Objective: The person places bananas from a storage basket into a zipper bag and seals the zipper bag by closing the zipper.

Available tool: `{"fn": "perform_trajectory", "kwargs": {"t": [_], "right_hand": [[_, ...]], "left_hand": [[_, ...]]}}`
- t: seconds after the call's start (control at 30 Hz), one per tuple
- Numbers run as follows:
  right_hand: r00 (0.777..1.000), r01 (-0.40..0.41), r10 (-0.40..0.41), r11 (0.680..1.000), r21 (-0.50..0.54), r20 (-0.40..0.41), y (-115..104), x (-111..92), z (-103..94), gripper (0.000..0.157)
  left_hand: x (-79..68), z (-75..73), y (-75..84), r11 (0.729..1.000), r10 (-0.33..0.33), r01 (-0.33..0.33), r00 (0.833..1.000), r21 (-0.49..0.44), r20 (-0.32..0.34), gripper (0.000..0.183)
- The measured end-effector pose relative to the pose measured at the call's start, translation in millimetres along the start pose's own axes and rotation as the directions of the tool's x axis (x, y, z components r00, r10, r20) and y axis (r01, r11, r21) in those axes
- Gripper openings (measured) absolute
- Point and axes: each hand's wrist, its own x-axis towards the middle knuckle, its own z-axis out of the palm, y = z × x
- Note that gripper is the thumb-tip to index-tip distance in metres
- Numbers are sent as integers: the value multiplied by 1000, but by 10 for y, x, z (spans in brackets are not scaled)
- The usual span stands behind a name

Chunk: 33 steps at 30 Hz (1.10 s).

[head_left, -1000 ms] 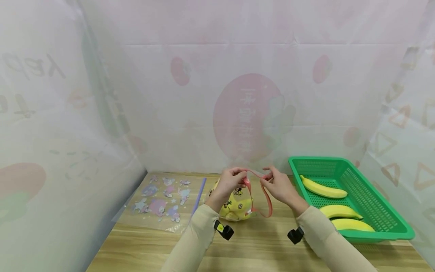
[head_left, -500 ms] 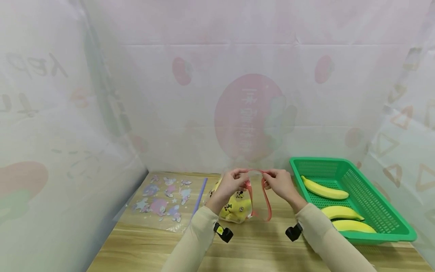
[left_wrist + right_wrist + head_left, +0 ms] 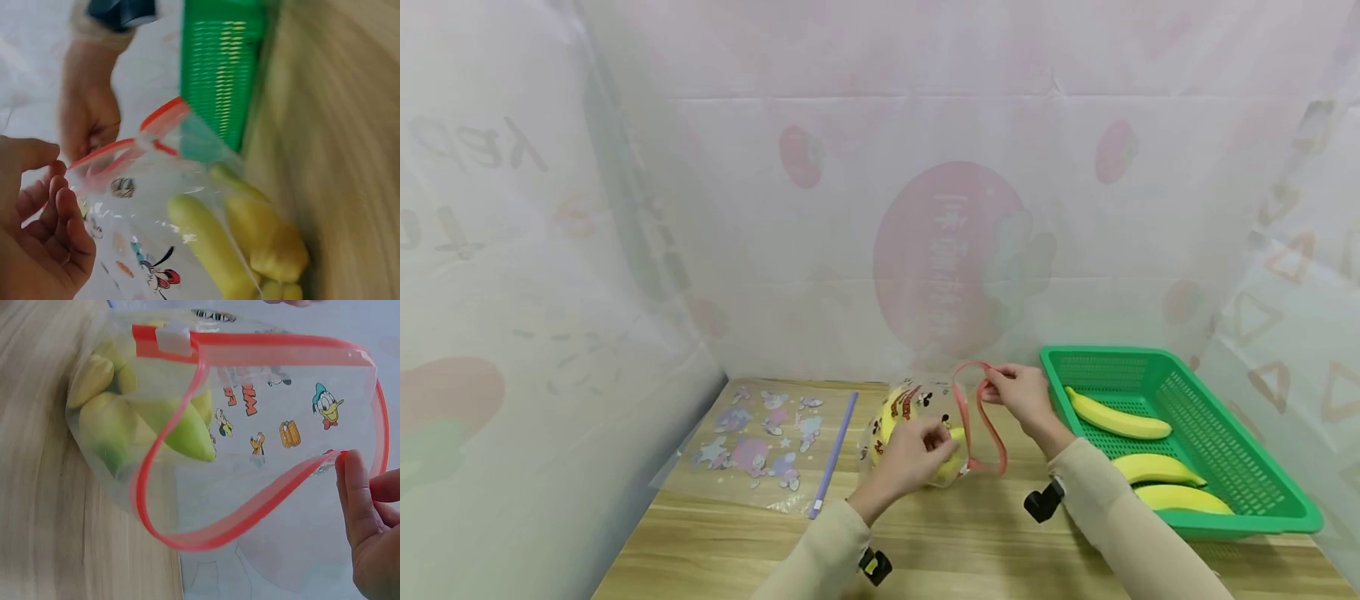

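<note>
A clear zip bag point(image 3: 928, 393) with cartoon prints sits on the table, its red zip edge point(image 3: 244, 522) spread apart on the right side. Yellow bananas point(image 3: 181, 428), greenish at the tips, lie inside it. A white slider point(image 3: 174, 339) is at one end of the zip. My right hand point(image 3: 1022, 398) pinches the red edge at the bag's far corner between thumb and fingers. In front of the bag is my left hand point(image 3: 912, 457), fingers loosely curled and holding nothing. The left wrist view shows its fingertips point(image 3: 53, 169) close to the bag's mouth.
On the right stands a green basket point(image 3: 1105, 350) holding three bananas point(image 3: 1116, 415). A flat clear bag point(image 3: 748, 450) with pastel prints and a purple zip point(image 3: 835, 454) lies on the wooden table point(image 3: 955, 558) at the left. Printed white cloth point(image 3: 820, 242) hangs behind and at both sides.
My left hand has let go of the red zip edge and moved down toward me. My right hand still pinches the edge, and the bag shows more of its front.
</note>
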Motion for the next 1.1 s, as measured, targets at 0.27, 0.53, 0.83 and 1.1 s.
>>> {"fn": "perform_trajectory", "kwargs": {"t": [0.27,0.53,0.83,1.1], "right_hand": [[999,-43,44,998,39,-23,-67,23,-2,29],[997,-60,62,995,78,-34,-102,11,22,31],[997,-66,71,992,108,-41,-112,15,19,30],[996,-72,77,991,111,-40,-90,25,6,31]], "left_hand": [[-167,309,-1,778,241,-253,965,575,99,31],[-114,467,3,707,242,-183,970,683,10,27],[-60,556,-22,584,305,-176,952,793,-13,24],[-45,616,-64,546,369,-170,928,821,-53,20]]}}
